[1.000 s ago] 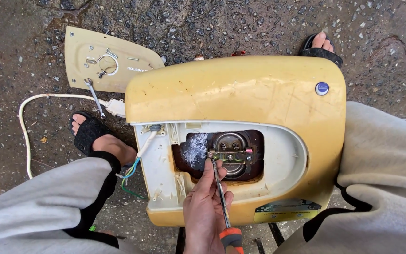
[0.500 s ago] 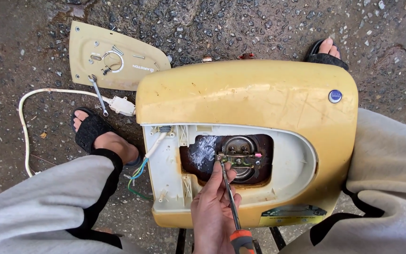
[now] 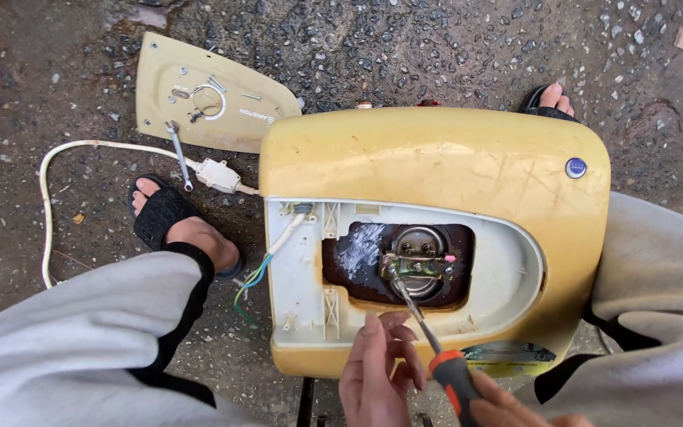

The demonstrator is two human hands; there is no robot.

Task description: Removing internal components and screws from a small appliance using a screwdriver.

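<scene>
A yellow water heater casing (image 3: 436, 166) lies on the ground between my legs, its cover off. Its white inner frame (image 3: 302, 277) surrounds a dark opening with a round metal flange (image 3: 419, 261) and terminals. A screwdriver (image 3: 452, 375) with an orange and black handle has its tip on the flange. My right hand (image 3: 515, 411), at the bottom edge, grips the handle. My left hand (image 3: 381, 372) is just left of the shaft, fingers loosely apart, fingertips by the shaft.
The removed beige cover plate (image 3: 207, 99) lies on the wet asphalt at upper left with loose screws on it. A wrench (image 3: 179, 154) rests beside it. A white power cord (image 3: 49, 198) loops left. Coloured wires (image 3: 250, 281) hang out. My sandalled left foot (image 3: 179, 225) is nearby.
My right hand has come into view on the screwdriver handle. My left hand has slid back from the shaft toward me. The screwdriver tip stays on the flange.
</scene>
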